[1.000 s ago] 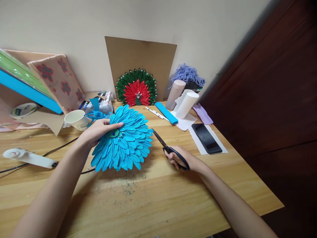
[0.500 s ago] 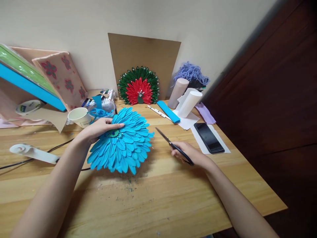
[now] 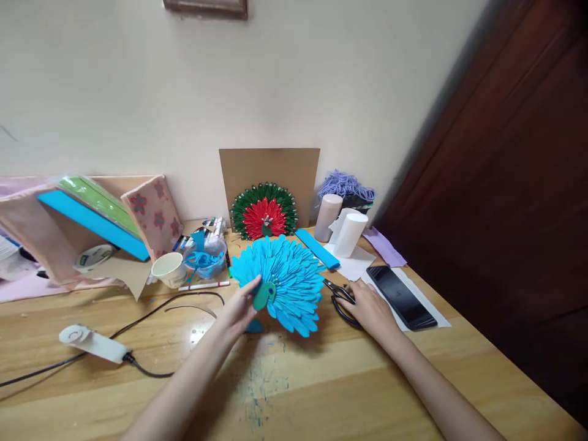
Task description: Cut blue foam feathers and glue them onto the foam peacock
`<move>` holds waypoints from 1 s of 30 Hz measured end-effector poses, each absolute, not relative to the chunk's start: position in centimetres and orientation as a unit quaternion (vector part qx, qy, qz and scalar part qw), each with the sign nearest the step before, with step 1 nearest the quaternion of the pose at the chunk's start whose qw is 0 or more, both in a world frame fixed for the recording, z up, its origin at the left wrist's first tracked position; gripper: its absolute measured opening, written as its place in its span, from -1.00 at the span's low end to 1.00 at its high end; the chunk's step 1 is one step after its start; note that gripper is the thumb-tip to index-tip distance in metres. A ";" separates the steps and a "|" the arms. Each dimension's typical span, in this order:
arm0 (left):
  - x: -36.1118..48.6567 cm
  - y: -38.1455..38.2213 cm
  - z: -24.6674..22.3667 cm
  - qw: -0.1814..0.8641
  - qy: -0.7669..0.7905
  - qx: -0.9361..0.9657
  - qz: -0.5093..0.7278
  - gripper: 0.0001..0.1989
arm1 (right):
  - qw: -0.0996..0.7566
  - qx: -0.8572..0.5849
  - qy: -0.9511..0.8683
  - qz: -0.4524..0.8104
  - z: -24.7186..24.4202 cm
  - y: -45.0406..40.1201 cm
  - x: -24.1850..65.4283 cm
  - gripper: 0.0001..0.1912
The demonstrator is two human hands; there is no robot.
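Observation:
A blue paper-feather peacock [image 3: 294,278] with a green body is held above the table by my left hand [image 3: 241,306], thumb and fingers closed on its lower left side by the body. Black-handled scissors [image 3: 344,301] lie at the table surface right of the peacock, blades pointing up and left. My right hand [image 3: 370,306] is on their handle side, palm down, its fingertips touching the handle; whether they grip it is hard to tell. Behind, a green and red peacock [image 3: 264,211] stands against a brown board [image 3: 271,165].
A phone [image 3: 402,297] on white paper lies right of my right hand. White rolls [image 3: 351,236], a blue strip [image 3: 316,248] and purple yarn stand behind. At left are a paper cup [image 3: 169,270], a bowl of blue scraps [image 3: 206,260] and a corded white tool [image 3: 94,343].
The view has tilted up. The blue peacock has turned so its green body faces me and shifted right. The scissors have gone from held up in my right hand to down at the table.

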State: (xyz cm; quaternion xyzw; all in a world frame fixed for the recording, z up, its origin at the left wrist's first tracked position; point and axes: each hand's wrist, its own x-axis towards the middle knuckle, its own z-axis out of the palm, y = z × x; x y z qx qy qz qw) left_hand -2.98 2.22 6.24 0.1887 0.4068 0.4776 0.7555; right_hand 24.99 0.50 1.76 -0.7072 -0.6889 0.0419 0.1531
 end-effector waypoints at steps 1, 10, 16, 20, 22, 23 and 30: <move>-2.5 2.0 6.2 0.752 0.391 0.178 0.499 -0.87 | 0.191 -0.693 -0.693 0.062 1.8 0.5 24.9 -0.79; 1.0 -1.1 6.7 0.724 0.269 0.097 0.628 -0.72 | 0.455 -0.408 -0.523 0.594 3.3 -1.2 20.4 -0.45; 1.9 -2.6 6.0 0.769 0.240 0.071 0.588 -0.64 | 0.529 -0.413 -0.460 0.581 3.3 -1.5 19.8 -0.57; 0.4 -3.3 5.1 0.745 0.251 0.109 0.608 -0.63 | 0.518 -0.431 -0.438 0.595 3.1 -1.2 20.8 -0.55; -0.8 -3.7 4.7 0.720 0.301 0.132 0.611 -0.65 | 0.501 -0.424 -0.449 0.606 3.1 -1.2 21.0 -0.56; -1.4 -3.9 4.6 0.705 0.336 0.147 0.607 -0.65 | 0.492 -0.420 -0.458 0.609 3.0 -1.3 20.9 -0.56; -4.0 -6.0 4.4 0.635 0.465 0.238 0.569 -0.65 | 0.455 -0.435 -0.511 0.586 3.2 -1.6 20.6 -0.56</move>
